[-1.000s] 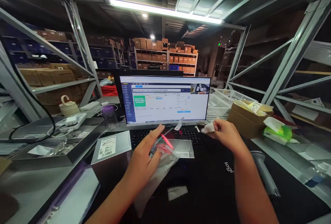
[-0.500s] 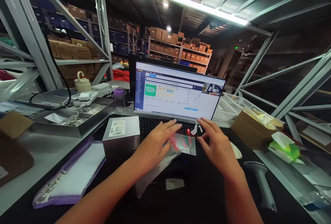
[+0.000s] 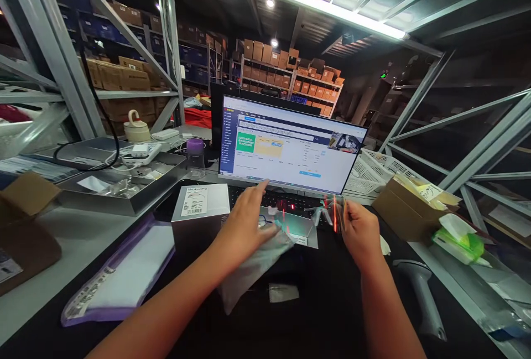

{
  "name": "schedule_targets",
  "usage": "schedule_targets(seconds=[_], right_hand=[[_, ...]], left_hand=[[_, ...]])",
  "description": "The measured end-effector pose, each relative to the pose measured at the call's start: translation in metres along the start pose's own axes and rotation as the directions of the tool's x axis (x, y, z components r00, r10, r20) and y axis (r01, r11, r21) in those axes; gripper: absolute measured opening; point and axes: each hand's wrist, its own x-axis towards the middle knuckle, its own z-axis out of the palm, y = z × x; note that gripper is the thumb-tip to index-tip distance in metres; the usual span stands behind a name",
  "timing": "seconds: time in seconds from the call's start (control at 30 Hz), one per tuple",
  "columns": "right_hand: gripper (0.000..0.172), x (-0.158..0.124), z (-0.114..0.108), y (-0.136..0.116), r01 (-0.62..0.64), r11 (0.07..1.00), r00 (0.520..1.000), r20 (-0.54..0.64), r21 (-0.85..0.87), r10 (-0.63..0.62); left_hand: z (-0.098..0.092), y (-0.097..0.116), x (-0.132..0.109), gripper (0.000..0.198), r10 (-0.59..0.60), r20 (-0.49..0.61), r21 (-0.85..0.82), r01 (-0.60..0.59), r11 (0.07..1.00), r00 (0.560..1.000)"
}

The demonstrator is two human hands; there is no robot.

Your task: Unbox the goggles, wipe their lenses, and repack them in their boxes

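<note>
My left hand [image 3: 245,220] is over the front of the keyboard [image 3: 238,196], fingers stretched out and thumb apart. Beneath its thumb lies a whitish plastic bag [image 3: 255,273]; whether they touch I cannot tell. To the right, my right hand [image 3: 362,232] is closed on the edge of a small clear plastic packet [image 3: 338,212], blurred and streaked with red light. Between the hands an open grey box flap or tray [image 3: 309,232] shows, with small items near it. Left of my left hand stands a box lettered "Wakening" [image 3: 219,204].
A lit monitor [image 3: 286,149] stands behind the keyboard. A handheld scanner [image 3: 423,298] and a cardboard box [image 3: 402,209] are at the right. On the left lie a purple-edged padded mailer [image 3: 133,270] and a metal tray [image 3: 136,198]. A small flat packet [image 3: 284,292] lies in front.
My right hand, open half a second ago, has closed on the clear packet. My left hand has shifted slightly left, with a finger pointing up toward the monitor's lower edge.
</note>
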Motion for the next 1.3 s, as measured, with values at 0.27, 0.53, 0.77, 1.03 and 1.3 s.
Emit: schedule_targets(seconds=[0.27,0.53,0.77,1.03,1.3], right_hand=[[0.027,-0.001,-0.001,-0.005,-0.072,0.982,0.971,0.238,0.176,0.029],[0.024,-0.003,0.001,-0.006,-0.207,0.928,0.921,0.383,0.31,0.078],[0.036,0.0,0.007,-0.006,-0.69,0.409,0.707,0.677,0.597,0.205],[0.043,0.006,-0.005,0.022,-0.635,0.373,0.771,0.527,0.677,0.357],[0.029,0.002,-0.068,0.07,-0.515,0.657,0.729,-0.123,0.551,0.674]], left_hand=[[0.003,0.02,-0.003,0.037,0.024,0.101,-0.509,0.031,0.86,0.995],[-0.001,0.026,-0.003,0.023,-0.07,0.054,-0.578,0.088,0.812,0.996],[-0.016,0.023,-0.005,0.016,-0.101,-0.129,-0.498,0.024,0.867,0.986],[0.008,0.009,0.003,0.025,-0.068,0.107,-0.24,0.092,0.967,0.992],[0.048,0.012,-0.023,0.028,-0.001,0.283,0.152,-0.044,0.987,0.959]])
